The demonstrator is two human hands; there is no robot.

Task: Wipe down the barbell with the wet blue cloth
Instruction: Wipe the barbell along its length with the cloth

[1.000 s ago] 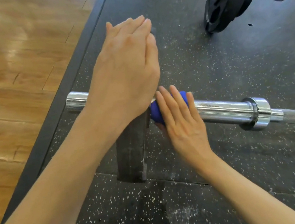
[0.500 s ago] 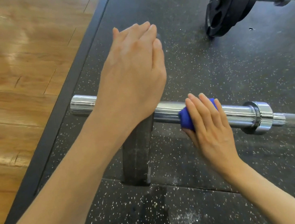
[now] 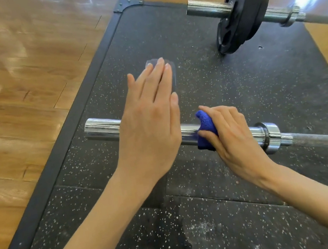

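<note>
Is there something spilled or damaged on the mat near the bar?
Yes. A dark wet-looking patch lies on the mat below the left forearm, with pale dusty smears beside it. Nothing looks damaged.

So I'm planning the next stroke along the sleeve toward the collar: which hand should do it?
Right. The right hand already grips the cloth wrapped on the sleeve, just short of the collar. The left hand lies flat and open over the sleeve, holding nothing.

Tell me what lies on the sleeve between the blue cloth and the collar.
Only bare chrome sleeve, seen in the head view, runs from the blue cloth under the right hand to the collar.
</note>
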